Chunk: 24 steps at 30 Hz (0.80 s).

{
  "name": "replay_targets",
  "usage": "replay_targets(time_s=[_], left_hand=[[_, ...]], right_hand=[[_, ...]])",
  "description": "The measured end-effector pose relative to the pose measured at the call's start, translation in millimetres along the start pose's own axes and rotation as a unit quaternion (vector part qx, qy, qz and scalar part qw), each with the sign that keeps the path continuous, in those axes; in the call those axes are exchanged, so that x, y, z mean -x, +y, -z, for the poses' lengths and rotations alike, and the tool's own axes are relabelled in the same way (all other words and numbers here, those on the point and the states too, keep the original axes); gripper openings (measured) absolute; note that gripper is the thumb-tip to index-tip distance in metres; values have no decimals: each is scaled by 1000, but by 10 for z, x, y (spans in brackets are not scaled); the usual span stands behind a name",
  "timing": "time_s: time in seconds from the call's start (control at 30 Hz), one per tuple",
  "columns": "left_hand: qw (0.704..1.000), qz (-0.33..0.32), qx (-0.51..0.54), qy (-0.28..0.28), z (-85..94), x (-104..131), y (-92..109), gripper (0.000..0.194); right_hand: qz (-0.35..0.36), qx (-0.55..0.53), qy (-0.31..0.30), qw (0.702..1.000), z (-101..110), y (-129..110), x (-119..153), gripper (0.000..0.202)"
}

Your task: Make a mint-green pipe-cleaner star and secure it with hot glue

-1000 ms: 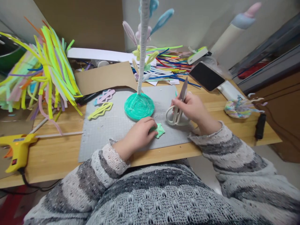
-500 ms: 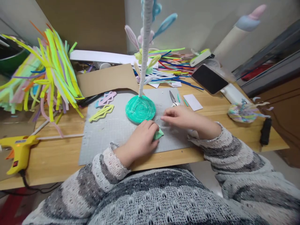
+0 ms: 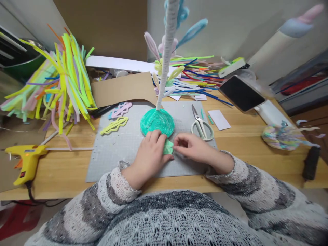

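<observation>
A small light-green piece [image 3: 168,147] lies on the grey cutting mat [image 3: 115,164], partly under my left hand [image 3: 151,150], whose fingers close round it. My right hand [image 3: 191,146] has thumb and forefinger pinched at the piece's right edge; any small thing between them is too small to make out. Behind my left hand stands a round green coiled base [image 3: 157,122] with a white wrapped stem [image 3: 165,58] rising from it. Scissors [image 3: 201,127] with pale handles rest on the mat behind my right hand.
A yellow glue gun [image 3: 28,160] lies at the left, below a bundle of fuzzy stems [image 3: 58,82]. Zigzag pieces [image 3: 114,125] rest on the mat. A phone [image 3: 241,93], a white card [image 3: 219,119] and a pastel fuzzy ring [image 3: 279,136] are at the right.
My right hand has moved down and left to the green piece, uncovering the scissors' handles. My left hand still holds the piece. The view has shifted slightly.
</observation>
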<state>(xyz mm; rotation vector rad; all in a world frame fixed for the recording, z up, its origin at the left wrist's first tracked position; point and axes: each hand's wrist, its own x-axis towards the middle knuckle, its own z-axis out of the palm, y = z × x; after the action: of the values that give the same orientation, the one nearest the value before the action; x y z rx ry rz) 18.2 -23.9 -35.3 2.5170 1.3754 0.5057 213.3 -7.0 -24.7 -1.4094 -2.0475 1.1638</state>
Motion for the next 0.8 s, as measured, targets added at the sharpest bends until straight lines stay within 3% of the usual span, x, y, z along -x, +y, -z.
replay_targets(time_s=[0.1, 0.2, 0.27, 0.33, 0.37, 0.5, 0.6, 0.7, 0.8], left_hand=[[1000, 6, 4, -18, 55, -7, 2, 60], [999, 3, -11, -30, 111, -18, -3, 59], [999, -1, -43, -30, 142, -24, -15, 53], [996, -5, -79, -27, 165, -25, -30, 49], [995, -7, -96, -26, 172, -22, -36, 48], [990, -9, -136, -26, 174, 0, -42, 44], [991, -1, -125, -36, 158, 17, -23, 42], [995, 21, -80, -52, 156, 21, -4, 44], [998, 38, 9, -56, 177, 4, -3, 35]], right_hand=[[-33, -73, 44, 996, 80, 30, -66, 7], [-103, -239, -25, 965, 123, 75, -134, 6], [-98, -280, 38, 954, 112, 107, -158, 9], [-49, -208, 149, 966, 82, 121, -150, 8], [-22, -149, 167, 974, 64, 117, -134, 5], [70, 73, 45, 994, -26, 31, -33, 17], [92, 133, 17, 987, -96, -40, 11, 26], [68, 76, 7, 995, -140, -67, 17, 26], [42, -105, -21, 993, -158, -58, 16, 21]])
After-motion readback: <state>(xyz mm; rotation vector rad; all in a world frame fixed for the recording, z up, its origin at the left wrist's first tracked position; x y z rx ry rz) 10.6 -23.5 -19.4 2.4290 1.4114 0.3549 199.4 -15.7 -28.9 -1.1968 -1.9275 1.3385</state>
